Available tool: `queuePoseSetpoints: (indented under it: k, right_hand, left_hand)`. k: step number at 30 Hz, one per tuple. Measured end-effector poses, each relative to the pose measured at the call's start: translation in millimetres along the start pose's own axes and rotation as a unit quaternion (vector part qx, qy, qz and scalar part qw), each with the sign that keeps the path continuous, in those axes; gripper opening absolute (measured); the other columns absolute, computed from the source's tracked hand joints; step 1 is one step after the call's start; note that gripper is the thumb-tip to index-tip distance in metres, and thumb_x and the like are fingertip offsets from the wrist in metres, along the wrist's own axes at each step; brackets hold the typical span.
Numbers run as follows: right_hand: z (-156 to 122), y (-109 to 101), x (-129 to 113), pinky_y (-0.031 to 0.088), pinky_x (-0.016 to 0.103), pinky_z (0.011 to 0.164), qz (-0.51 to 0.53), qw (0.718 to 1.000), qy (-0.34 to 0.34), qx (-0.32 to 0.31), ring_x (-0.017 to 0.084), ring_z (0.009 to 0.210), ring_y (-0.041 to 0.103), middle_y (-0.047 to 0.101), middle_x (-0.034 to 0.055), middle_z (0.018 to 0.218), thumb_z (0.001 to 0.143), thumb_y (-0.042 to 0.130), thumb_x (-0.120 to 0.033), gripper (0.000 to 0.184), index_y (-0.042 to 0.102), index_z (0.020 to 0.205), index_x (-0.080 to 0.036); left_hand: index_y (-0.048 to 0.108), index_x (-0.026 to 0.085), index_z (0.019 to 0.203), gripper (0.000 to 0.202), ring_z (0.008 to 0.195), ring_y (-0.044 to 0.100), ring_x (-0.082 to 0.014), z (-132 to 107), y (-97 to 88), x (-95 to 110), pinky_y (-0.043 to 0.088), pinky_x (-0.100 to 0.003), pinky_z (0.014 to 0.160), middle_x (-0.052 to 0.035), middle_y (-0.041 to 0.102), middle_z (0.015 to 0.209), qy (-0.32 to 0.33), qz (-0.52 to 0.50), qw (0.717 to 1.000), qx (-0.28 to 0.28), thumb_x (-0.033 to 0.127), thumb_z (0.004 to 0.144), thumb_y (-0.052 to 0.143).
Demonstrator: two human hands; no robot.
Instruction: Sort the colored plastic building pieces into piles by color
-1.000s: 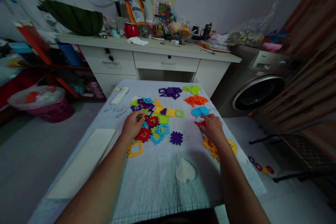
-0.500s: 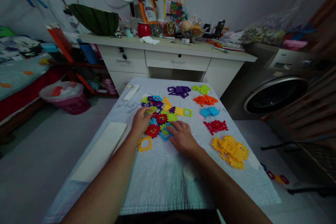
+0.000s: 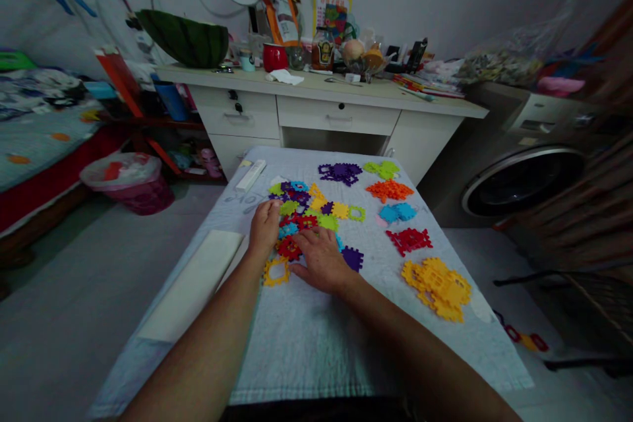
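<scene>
Looking down at a table covered in a pale blue-grey cloth (image 3: 306, 343), with a jumbled heap of notched, multicoloured plastic tiles (image 3: 305, 220) a bit left of centre. Got the left hand (image 3: 264, 227) down at the heap's left edge, with fingers bent and close together, right by a lime green notched tile (image 3: 288, 208); honestly can't tell if pinching anything. Got the right hand (image 3: 321, 260) palm down over the near side of the heap, with fingers loosely spread and thumb held away from them, near a yellow square frame tile with an open middle (image 3: 275, 271). Can also see a solid purple square tile (image 3: 353, 258) partly hidden behind the right hand. Off to the right, have single-colour piles, running far to near: lime green pile (image 3: 382, 169), orange pile (image 3: 390, 190), light blue pile (image 3: 397, 212), red pile (image 3: 409, 241), yellow pile (image 3: 440, 287). Plus a dark purple pile (image 3: 340, 173) at the far end, just left of the lime one. Over on the left, spotting a long off-white flat panel (image 3: 198, 283) and a slim white bar (image 3: 250, 175).
</scene>
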State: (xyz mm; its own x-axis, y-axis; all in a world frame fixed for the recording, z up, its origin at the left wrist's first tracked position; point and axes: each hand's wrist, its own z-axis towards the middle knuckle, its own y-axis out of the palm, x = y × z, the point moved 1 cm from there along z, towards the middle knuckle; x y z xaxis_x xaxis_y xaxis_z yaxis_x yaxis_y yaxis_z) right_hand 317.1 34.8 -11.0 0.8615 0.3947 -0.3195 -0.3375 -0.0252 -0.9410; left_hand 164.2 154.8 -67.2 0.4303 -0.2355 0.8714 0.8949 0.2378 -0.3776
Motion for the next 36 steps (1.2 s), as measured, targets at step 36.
queuePoseSetpoints:
  k: [36]
  right_hand:
    - [-67.3, -82.9, 117.0, 0.035, 0.043, 0.096, -0.093, 0.971, 0.221, 0.024, 0.030, 0.116, 0.051, 0.060, 0.0125, 0.128, 0.087, 0.066, -0.030, 0.037, 0.064, 0.123, -0.021]
  left_hand:
    - [0.068, 0.022, 0.101, 0.039, 0.107, 0.063, -0.0247, 0.0, 2.8, -2.1, 0.048, -0.040, 0.099, -0.0068, 0.069, 0.109, 0.017, 0.014, 0.999, -0.039, 0.051, 0.089, 0.045]
